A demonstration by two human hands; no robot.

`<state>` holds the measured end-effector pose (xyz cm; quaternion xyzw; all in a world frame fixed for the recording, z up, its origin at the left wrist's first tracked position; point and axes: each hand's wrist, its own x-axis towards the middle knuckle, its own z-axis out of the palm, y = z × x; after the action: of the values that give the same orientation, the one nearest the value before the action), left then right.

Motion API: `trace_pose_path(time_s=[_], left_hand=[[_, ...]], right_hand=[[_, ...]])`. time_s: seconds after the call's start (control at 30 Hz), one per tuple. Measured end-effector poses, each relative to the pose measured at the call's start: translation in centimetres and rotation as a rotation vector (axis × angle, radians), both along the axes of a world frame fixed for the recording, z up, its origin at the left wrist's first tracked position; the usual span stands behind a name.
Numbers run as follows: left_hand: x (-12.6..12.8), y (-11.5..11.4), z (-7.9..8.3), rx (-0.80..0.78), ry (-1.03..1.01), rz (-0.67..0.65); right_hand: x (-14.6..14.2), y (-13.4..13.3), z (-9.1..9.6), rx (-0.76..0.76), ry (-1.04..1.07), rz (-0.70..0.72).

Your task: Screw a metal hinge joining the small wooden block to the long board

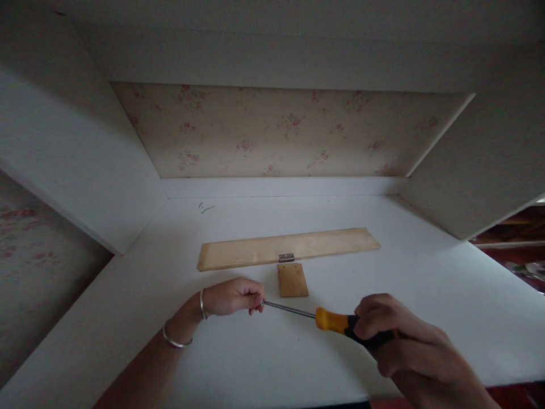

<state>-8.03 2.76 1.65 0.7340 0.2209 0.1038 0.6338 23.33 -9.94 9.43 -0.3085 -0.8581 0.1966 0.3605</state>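
Note:
My right hand (395, 335) is wrapped round the black and yellow handle of a screwdriver (332, 321), whose metal shaft points left. My left hand (234, 295) is closed in a pinch at the shaft's tip, perhaps on a small screw that is too small to make out. Just beyond the tip lie a long pale wooden strip (289, 247) and a small wooden square (292, 280), joined by a small metal hinge (286, 258). All of it rests on a white shelf surface (383, 272).
White side panels (76, 165) rise to the left and right, with a floral-papered back wall (276, 130) behind. A few tiny screws (205, 208) lie at the back left of the shelf. The front edge runs just under my arms.

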Motion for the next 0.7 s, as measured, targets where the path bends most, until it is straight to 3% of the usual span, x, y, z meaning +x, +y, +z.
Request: trace_pose_path(time_s=[0.23, 0.43, 0.7], left_hand=[[0.1, 0.0, 0.2, -0.003, 0.012, -0.002], [0.1, 0.1, -0.1, -0.027, 0.053, -0.034], [0.1, 0.2, -0.2, 0.048, 0.057, -0.029]], right_hand=[[-0.4, 0.1, 0.2, 0.016, 0.014, -0.017], [-0.5, 0.1, 0.0, 0.012, -0.012, 0.051], [-1.4, -0.3, 1.5, 0.039, -0.123, -0.006]])
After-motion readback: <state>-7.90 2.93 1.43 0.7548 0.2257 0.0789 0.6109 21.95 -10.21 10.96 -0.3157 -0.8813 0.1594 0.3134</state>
